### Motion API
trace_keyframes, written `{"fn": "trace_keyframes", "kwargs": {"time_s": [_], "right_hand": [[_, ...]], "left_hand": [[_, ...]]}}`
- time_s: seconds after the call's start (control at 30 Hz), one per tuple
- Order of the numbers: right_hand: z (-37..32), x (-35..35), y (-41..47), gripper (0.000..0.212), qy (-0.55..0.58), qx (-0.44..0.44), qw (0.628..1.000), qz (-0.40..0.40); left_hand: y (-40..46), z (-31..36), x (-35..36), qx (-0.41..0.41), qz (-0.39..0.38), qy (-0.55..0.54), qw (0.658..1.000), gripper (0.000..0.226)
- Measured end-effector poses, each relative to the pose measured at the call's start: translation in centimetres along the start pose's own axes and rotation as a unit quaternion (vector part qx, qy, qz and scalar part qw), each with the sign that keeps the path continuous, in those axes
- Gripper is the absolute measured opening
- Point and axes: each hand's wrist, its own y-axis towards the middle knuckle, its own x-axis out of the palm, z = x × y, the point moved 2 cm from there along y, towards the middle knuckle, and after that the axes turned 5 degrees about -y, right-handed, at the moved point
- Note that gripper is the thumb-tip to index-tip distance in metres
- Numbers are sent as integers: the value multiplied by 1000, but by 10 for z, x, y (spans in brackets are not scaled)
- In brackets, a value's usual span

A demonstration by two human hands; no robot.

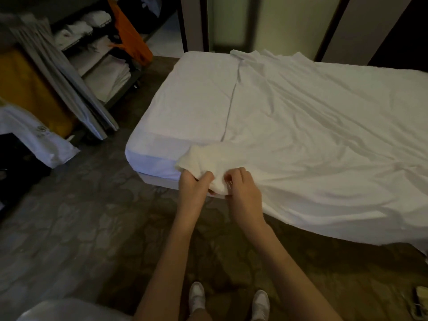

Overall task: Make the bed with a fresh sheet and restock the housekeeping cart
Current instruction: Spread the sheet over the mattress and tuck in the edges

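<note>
Sheet (pixel 324 126) work is underway but far from finished, and scanning from the left we start at the housekeeping cart (pixel 108 72), parked well apart from the bed with folded white linen on its shelves, an orange bag (pixel 132 38) hanging off it and a yellow sack (pixel 25 89) beside it; whether it has been restocked I cannot tell from here. Moving across, the mattress (pixel 185 107) at this left end is bare of the fresh sheet, showing only its fitted cover. Now the action at the near edge: the left hand (pixel 193 184) grips a bunched corner of the sheet, fingers curled into the cloth, and the right hand (pixel 245 193) right beside it pinches the same bunch. Further right, the sheet lies spread but rumpled over the rest of the mattress, its near edge hanging loose toward the carpet (pixel 92 216). My read: the sheet is laid on, yet it wants pulling over the left end, smoothing and tucking, and the cart comes after.
</note>
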Motion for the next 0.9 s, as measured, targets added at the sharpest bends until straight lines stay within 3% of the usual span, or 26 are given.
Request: {"fn": "trace_keyframes", "kwargs": {"time_s": [0.07, 0.23, 0.27, 0.37, 0.43, 0.47, 0.53, 0.6, 0.9], "right_hand": [[-7, 3, 0, 36, -6, -37, 999, -11], [-18, 4, -3, 16, -19, -27, 999, -14], [-21, -1, 0, 12, -24, -22, 999, 8], [-30, -34, 24, 17, -46, -15, 990, 131], [-35, -50, 36, 20, -42, -16, 983, 175], [-36, -44, 33, 18, -44, -4, 989, 143], [-30, -9, 14, 18, -48, 53, 997, -12], [-22, 29, -11, 24, -44, 83, 987, -134], [-9, 122, -54, 27, 0, 24, 982, -185]], "left_hand": [[18, -3, -15, -22, -7, 39, 999, 23], [52, -9, -35, -123, -13, -69, 990, 12], [55, 4, -35, -100, -15, -81, 992, 7], [52, 64, -39, 67, -33, -70, 995, 23], [49, 70, -50, 104, -25, -73, 992, 24], [47, 56, -61, 88, -4, -73, 993, 23], [42, 11, -85, 4, 37, -111, 993, 12], [38, -39, -105, -88, 78, -142, 983, 20], [48, -162, -155, -219, 80, -197, 952, 33]]}}
